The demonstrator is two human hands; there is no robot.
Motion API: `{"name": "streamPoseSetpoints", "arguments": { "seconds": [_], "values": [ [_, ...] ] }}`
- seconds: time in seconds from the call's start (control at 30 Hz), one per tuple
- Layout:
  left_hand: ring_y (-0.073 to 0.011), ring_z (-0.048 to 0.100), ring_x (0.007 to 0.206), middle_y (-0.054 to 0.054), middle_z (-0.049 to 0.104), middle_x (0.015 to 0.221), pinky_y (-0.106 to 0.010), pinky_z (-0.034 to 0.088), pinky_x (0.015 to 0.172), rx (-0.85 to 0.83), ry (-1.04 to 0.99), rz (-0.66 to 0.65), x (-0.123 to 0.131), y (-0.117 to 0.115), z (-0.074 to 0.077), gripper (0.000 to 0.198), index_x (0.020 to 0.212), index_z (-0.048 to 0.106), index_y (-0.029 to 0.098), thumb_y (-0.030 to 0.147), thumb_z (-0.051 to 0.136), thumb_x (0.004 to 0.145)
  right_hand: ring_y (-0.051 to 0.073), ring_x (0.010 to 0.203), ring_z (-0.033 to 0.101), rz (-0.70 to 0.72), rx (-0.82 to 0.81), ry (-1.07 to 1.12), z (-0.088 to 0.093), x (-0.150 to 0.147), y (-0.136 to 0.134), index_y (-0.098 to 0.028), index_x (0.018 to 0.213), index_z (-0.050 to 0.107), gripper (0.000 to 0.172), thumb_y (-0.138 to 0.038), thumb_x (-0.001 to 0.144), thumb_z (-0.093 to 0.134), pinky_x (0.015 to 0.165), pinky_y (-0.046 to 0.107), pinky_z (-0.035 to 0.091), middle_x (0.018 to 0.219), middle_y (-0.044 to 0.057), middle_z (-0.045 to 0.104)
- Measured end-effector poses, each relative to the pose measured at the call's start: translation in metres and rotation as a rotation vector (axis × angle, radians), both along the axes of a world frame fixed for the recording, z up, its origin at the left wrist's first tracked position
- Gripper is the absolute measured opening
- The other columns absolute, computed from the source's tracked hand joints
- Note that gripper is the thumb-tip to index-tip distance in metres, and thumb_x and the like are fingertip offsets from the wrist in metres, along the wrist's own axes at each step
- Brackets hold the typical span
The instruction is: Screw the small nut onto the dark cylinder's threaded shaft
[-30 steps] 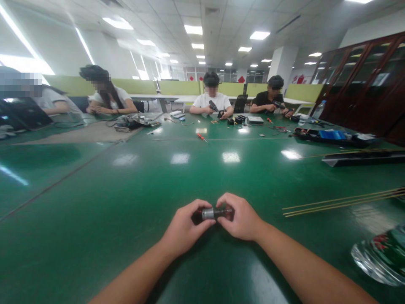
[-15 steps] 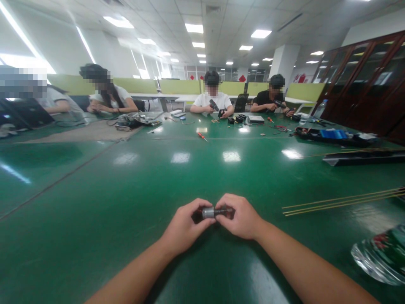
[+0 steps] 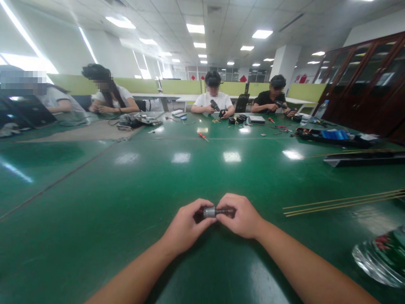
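Between my two hands, low over the green table, lies a small metal cylinder with a darker, thinner shaft on its right side. The thumb and fingers of my left hand are closed round the silver cylinder. My right hand pinches the dark shaft, its fingertips nearly touching those of my left hand. Both palms shade the ends of the part, so its full shape is hidden.
Thin brass rods and a clear bottle are at the right. Behind them lies a black channel. An orange screwdriver lies further off. Several people sit across the table among tools and parts.
My hands and the metal part hold almost the same pose. The whole view has shifted very slightly.
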State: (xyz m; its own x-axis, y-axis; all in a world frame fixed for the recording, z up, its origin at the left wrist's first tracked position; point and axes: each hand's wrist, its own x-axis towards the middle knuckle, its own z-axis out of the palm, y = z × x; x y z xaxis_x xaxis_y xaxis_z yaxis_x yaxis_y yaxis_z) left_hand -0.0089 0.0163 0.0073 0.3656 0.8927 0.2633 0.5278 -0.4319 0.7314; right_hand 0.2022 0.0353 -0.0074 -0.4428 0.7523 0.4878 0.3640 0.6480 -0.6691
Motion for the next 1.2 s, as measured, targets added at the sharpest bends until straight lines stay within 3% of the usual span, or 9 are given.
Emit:
{"name": "streamPoseSetpoints", "arguments": {
  "seconds": [1.2],
  "values": [
    [-0.019,0.067,0.086,-0.002,0.072,0.095,-0.029,0.051,0.079,0.001,-0.012,0.021,0.0014,-0.0007,-0.0003,0.02,0.103,0.066,0.022,0.027,0.068,0.083,0.016,0.07,0.061,0.017,-0.033,0.01,0.0007,0.0021,0.0032,-0.019,0.081,0.069,0.003,-0.018,0.078,0.07,0.066,0.027,0.045,0.077,0.002,0.066]
  ]
}}
